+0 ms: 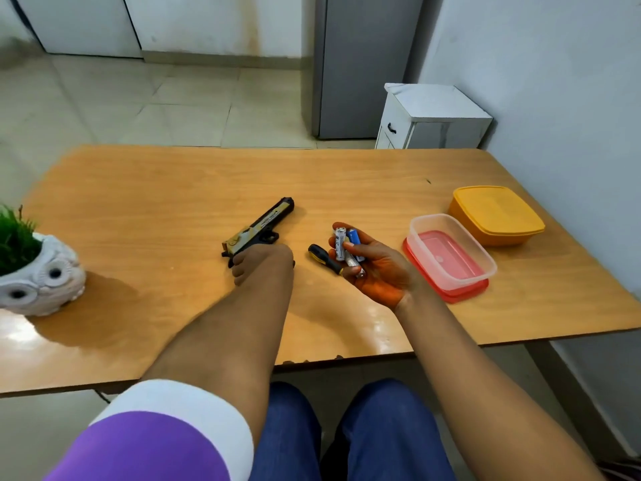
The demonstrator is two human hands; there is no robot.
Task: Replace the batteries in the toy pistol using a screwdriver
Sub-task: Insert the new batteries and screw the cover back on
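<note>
A black and gold toy pistol [261, 226] lies on the wooden table [173, 189], barrel pointing away to the upper right. My left hand [265, 263] covers its grip, fingers curled on it. My right hand [373, 263] is palm up just right of the pistol and holds several batteries [346, 245], silver and blue ones. A screwdriver [324, 259] with a black and yellow handle lies on the table between the hands, its tip hidden under my right hand.
A clear plastic box sits on its red lid [451, 255] right of my right hand. A yellow lidded box [496, 215] stands behind it near the wall. A white owl planter [41, 276] stands at the left table edge.
</note>
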